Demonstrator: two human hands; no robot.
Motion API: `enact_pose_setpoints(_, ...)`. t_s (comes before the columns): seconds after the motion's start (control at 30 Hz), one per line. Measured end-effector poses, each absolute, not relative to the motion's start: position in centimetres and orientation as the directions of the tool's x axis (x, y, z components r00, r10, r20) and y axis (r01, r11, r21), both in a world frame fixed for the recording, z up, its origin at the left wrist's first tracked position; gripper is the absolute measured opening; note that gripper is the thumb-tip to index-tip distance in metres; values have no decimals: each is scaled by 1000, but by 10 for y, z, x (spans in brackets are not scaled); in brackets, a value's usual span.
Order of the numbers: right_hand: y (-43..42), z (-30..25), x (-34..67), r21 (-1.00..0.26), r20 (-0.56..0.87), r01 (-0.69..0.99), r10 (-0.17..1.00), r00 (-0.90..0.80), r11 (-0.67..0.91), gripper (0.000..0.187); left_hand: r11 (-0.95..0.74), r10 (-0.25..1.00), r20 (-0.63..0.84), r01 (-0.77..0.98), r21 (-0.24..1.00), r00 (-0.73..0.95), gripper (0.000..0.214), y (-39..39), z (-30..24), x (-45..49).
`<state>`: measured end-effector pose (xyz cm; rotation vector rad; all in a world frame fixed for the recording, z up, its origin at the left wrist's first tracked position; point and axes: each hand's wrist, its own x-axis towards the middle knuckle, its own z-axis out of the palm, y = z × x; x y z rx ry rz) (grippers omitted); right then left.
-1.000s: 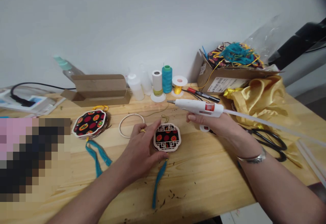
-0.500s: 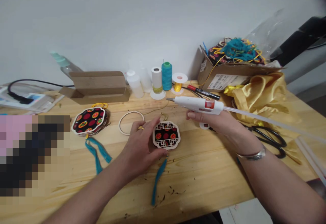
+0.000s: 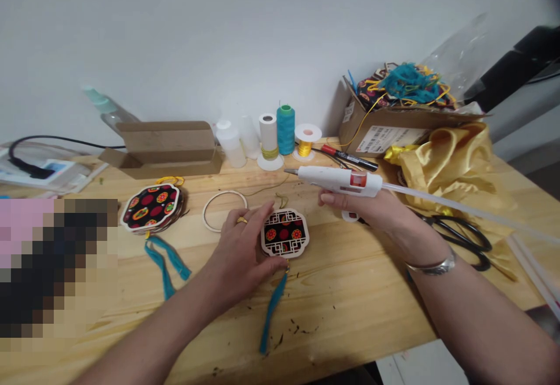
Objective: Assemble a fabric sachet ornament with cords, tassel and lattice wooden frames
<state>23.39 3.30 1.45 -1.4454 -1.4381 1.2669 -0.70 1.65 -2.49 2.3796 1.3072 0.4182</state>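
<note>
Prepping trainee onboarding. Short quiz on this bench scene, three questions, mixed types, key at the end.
1. Multiple choice: what does the right hand hold?
a) marker
b) glue gun
c) spray bottle

2. Yes or no: does the gun's tip touch the ornament at the left hand?

3. Order these from left to right in the picture: scissors, blue spool, ring, yellow spool.

Key:
1. b
2. No, the tip is apart from it.
3. Ring, blue spool, yellow spool, scissors.
</note>
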Motion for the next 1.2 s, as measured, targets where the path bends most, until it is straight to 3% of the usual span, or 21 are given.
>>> enact_pose_setpoints(0.2, 36, 17, 231, -951, -168, 300, 931, -323, -68, 21, -418, 881, 25, 754, 507, 472, 78, 14, -23, -4)
enact_pose_setpoints(0.3, 37, 15, 228, -949, -158, 315, 881, -446, -10, 23, -424, 880, 39, 744, 516, 474, 77, 14, -24, -4)
enact_pose_setpoints(0.57, 36, 9, 230, -910, -148, 414, 928, -343, 8, 27, -405, 890, 35, 754, 518, 454, 85, 13, -26, -12)
enact_pose_setpoints(0.83, 33, 13, 227, -919, -113, 393, 938, -329, 27, 29, -414, 892, 69, 747, 521, 446, 85, 13, -27, -18)
enact_pose_setpoints(1.2, 34, 6, 228, -904, -139, 424, 905, -402, 50, 30, -412, 890, 57, 744, 525, 453, 82, 12, -26, -16)
